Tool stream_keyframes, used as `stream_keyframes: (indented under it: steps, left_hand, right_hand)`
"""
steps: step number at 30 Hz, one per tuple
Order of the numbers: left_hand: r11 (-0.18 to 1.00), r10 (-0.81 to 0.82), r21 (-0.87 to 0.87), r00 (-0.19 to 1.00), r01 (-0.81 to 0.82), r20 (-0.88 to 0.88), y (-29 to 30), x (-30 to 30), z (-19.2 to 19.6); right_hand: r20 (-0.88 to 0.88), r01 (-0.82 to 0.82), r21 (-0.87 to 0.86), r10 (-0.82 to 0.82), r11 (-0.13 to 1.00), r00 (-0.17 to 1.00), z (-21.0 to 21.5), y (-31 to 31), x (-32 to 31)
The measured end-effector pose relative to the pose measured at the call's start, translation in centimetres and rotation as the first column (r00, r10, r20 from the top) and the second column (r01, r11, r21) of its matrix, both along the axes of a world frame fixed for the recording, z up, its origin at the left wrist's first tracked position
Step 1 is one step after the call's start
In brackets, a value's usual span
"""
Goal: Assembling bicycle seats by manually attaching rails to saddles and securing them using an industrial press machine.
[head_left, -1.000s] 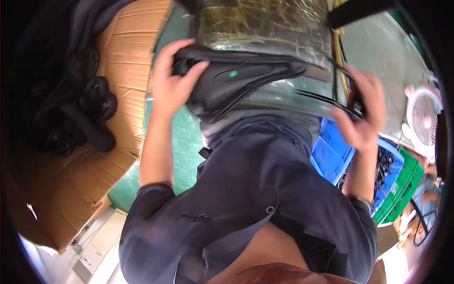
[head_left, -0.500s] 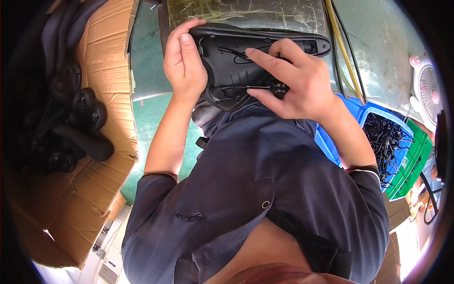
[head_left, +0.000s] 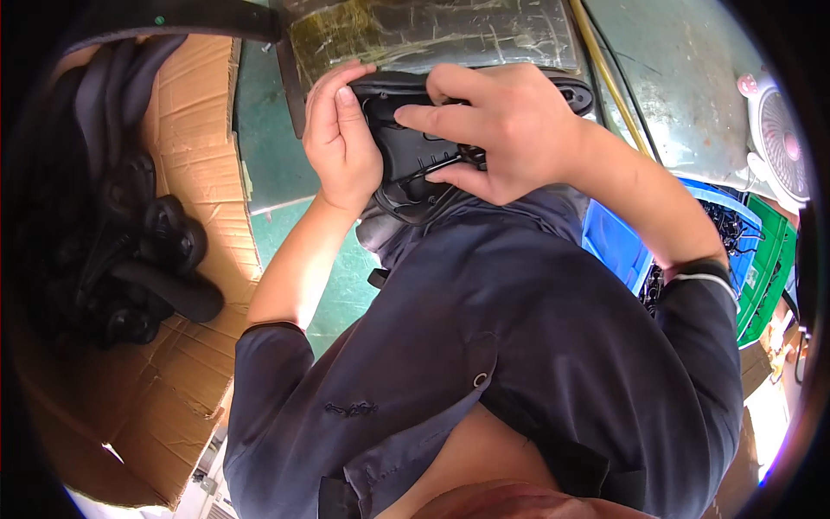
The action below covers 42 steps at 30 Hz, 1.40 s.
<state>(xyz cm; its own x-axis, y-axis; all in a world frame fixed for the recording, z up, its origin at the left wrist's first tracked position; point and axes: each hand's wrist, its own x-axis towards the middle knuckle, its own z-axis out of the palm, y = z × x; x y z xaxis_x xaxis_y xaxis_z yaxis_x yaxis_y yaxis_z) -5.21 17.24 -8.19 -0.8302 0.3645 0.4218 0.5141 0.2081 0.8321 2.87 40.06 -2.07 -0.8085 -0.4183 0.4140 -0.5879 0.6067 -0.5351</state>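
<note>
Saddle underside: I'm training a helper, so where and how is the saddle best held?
Probably cup the saddle around its broad end, coming from the left, as the left hand does: that wide end faces left, while the right hand covers the middle.

Black saddle, brown cardboard box, green tabletop, navy shirt, blue crate, green crate

Dark navy shirt, short sleeves, thin pale edging on the right one, small ring fastener below open collar, dark stitched mark on left front.
</note>
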Motion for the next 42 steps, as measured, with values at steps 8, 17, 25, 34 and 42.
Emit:
stream_keyframes:
  steps: [8, 17, 25, 34, 42]
  left_hand:
    - [0.958, -0.252, -0.258, 0.796, 0.125, -0.551, -1.1, -2.1, 2.5]
    - [0.898, 0.102, -0.345, 0.893, -0.272, -0.438, 5.8, -0.9, 4.7]
    - [0.958, 0.07, -0.184, 0.804, -0.219, -0.591, 8.4, -7.7, 3.2]
    - [0.964, 0.128, -0.12, 0.812, -0.236, -0.569, 8.1, -6.8, 2.8]
    - [0.92, 0.225, -0.32, 0.973, -0.226, -0.041, 6.8, -7.0, 4.7]
  right_hand:
    - [-0.163, -0.265, 0.121, 0.282, 0.957, 0.945, 4.4, 3.2, -4.3]
    - [-0.05, 0.641, -0.086, -0.646, 0.763, 0.762, -0.8, 0.1, -3.7]
    - [-0.232, 0.697, -0.117, -0.702, 0.708, 0.674, -2.4, 1.9, -9.7]
    - [-0.112, 0.728, -0.21, -0.756, 0.652, 0.645, -2.1, 1.3, -8.2]
    - [0.114, 0.604, -0.355, -0.608, 0.713, 0.785, 0.6, 1.9, -5.3]
